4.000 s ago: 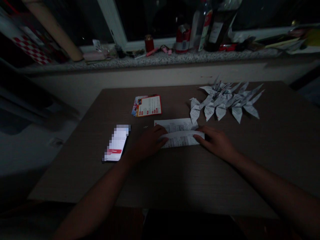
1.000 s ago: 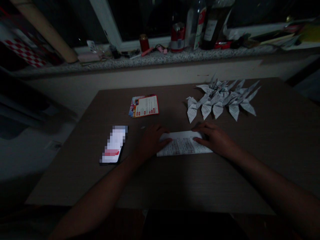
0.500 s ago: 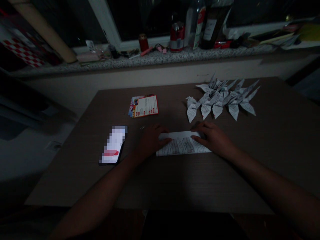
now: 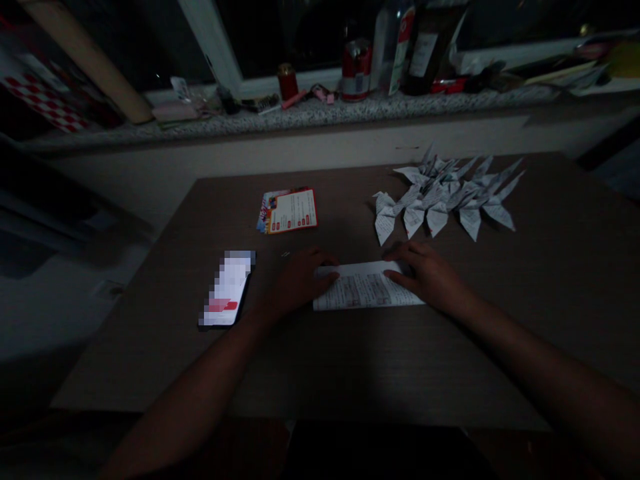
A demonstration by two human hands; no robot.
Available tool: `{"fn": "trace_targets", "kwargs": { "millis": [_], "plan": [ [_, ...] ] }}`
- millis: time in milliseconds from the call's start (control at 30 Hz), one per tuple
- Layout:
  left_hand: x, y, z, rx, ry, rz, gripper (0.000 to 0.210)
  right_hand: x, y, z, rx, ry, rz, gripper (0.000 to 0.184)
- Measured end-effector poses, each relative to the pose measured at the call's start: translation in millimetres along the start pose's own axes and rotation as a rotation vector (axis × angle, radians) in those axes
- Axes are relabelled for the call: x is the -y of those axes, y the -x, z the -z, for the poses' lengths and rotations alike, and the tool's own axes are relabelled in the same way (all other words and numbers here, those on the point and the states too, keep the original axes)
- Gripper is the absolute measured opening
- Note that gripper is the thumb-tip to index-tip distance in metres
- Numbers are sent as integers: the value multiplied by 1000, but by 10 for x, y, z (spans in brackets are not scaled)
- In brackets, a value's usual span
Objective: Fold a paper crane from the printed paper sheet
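folded paper (image 4: pixel 370 291) lies nearer than the paper cranes (image 4: pixel 437 217); left hand (image 4: pixel 299 283) and right hand (image 4: pixel 436 277) touch its ends, pinching or not i can't tell; i'd keep edges matched, pressing evenly.

The head view looks forward and down — across the table (image 4: pixel 345 367).
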State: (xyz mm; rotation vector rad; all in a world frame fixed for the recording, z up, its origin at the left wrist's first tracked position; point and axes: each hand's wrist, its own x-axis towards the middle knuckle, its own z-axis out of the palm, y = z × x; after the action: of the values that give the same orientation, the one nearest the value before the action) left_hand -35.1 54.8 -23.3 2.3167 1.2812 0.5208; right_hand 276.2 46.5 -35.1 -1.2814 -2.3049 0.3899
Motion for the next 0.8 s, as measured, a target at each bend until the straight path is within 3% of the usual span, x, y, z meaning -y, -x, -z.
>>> {"fn": "trace_targets", "kwargs": {
  "millis": [267, 800],
  "plan": [
    [-31, 52, 85, 12, -22, 62, 26, 5, 5, 17, 4, -30, 6, 17],
    [47, 63, 73, 22, 42, 64, 21, 22, 17, 66, 8, 16, -58, 17]
  ]
}}
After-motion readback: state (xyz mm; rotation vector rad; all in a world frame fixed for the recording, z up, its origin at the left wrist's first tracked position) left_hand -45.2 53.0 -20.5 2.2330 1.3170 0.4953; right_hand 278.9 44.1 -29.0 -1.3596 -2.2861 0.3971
